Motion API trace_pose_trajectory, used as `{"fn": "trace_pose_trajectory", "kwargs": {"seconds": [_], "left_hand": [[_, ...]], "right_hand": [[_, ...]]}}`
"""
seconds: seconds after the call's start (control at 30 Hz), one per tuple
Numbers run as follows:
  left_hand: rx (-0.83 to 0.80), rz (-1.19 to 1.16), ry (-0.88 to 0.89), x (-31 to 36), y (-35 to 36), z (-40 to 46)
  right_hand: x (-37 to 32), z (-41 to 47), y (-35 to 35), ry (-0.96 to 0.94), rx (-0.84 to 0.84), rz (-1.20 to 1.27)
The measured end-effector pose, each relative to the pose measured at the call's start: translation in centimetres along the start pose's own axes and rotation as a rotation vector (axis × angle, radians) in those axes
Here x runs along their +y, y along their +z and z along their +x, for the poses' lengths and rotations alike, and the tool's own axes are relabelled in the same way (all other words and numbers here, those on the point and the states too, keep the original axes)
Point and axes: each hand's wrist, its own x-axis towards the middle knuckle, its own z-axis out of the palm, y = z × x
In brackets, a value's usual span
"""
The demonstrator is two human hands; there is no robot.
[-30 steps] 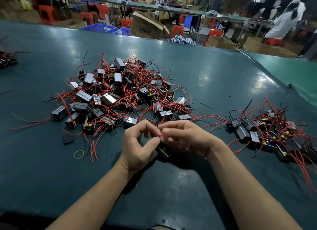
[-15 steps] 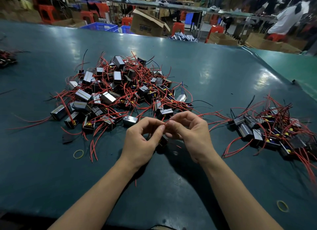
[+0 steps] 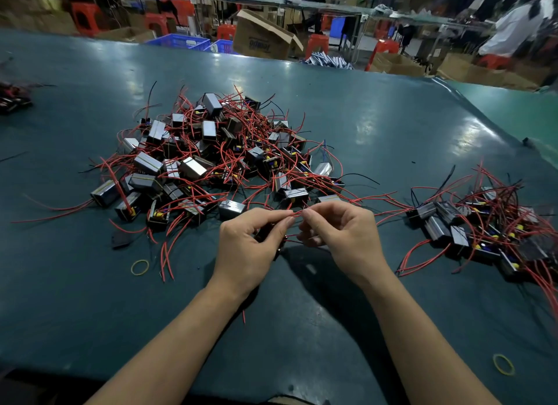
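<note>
My left hand (image 3: 247, 247) and right hand (image 3: 341, 238) each pinched the wire (image 3: 297, 213) just above the table (image 3: 90, 299); its part, I think, sat under my left palm. Close pinches and an even pull seemed best. Beyond, the pile's (image 3: 211, 157) loose leads lay near enough to snag.

Most of a dark part (image 3: 266, 233) is hiding under the left hand (image 3: 247, 247); shape unreadable. The red wire (image 3: 297, 214), pinched against the right hand (image 3: 341, 235), is vanishing between fingertips. The right pile (image 3: 483, 232) is running off the right edge, and a dark bundle (image 3: 12, 98) off the left. The background person (image 3: 519, 27) is showing only as a blur.
</note>
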Motion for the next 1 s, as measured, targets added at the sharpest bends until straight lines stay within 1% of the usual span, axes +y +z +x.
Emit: {"fn": "trace_pose_trajectory", "kwargs": {"seconds": [0.2, 0.37, 0.47, 0.63, 0.67, 0.7, 0.77, 0.9, 1.0], "left_hand": [[-0.002, 0.015, -0.046, 0.2, -0.1, 0.1], [-0.029, 0.010, -0.084, 0.3, -0.1, 0.1], [-0.027, -0.003, -0.092, 0.4, -0.1, 0.1], [-0.049, -0.040, -0.095, 0.4, -0.1, 0.1], [-0.056, -0.045, -0.094, 0.4, -0.1, 0.1], [-0.064, -0.050, -0.094, 0.5, -0.2, 0.1], [-0.087, -0.060, -0.091, 0.6, -0.3, 0.1], [-0.150, -0.072, -0.040, 0.8, -0.5, 0.0], [-0.183, -0.065, -0.011, 0.9, -0.6, 0.1]], "right_hand": [[-0.2, 0.1, -0.6, 0.008, -0.102, -0.048], [0.1, 0.0, -0.5, -0.039, -0.038, -0.090], [0.2, -0.1, -0.5, -0.147, -0.038, -0.187], [0.2, 0.1, -1.2, -0.426, -0.065, -0.378], [0.3, 0.1, -1.4, -0.451, -0.072, -0.393], [0.3, 0.2, -1.5, -0.440, -0.080, -0.379], [0.1, 0.3, -1.6, -0.362, -0.110, -0.299], [-0.3, 0.7, -2.0, -0.126, -0.208, -0.127], [-0.1, 0.7, -2.3, 0.018, -0.243, -0.087]]}}
